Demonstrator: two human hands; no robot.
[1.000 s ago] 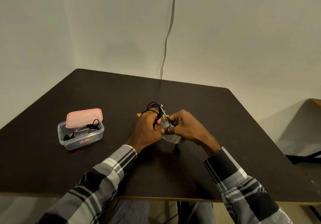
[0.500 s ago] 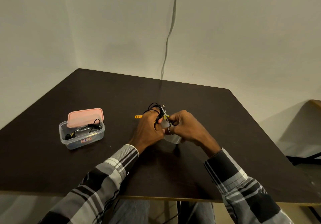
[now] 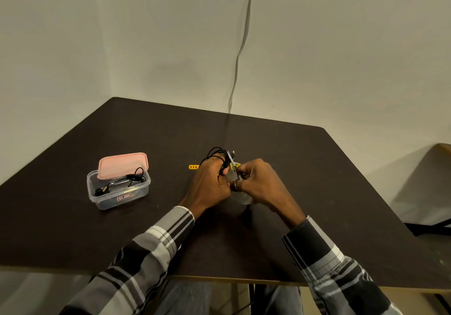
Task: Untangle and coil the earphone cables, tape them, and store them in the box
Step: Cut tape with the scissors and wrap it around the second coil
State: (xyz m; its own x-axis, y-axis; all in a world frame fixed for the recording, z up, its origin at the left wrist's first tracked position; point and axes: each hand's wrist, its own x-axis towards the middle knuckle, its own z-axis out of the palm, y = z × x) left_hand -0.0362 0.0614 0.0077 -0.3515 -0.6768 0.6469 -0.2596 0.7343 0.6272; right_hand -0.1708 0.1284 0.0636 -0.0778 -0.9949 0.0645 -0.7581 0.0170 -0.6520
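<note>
Both hands meet at table centre: the left hand (image 3: 210, 182) grips a coiled black earphone cable (image 3: 216, 154), its loops poking up at 12 o'clock over the knuckles. The right hand (image 3: 258, 182), touching the left, pinches a strip of clear tape (image 3: 231, 171) against the coil, with the tape roll (image 3: 240, 198) under its fingers. At 9 o'clock, well apart, sits the clear box (image 3: 119, 190) with another earphone (image 3: 122, 181) inside, its pink lid (image 3: 122, 164) propped on the rim. A small yellow object (image 3: 194, 167) peeks out beside the left hand
</note>
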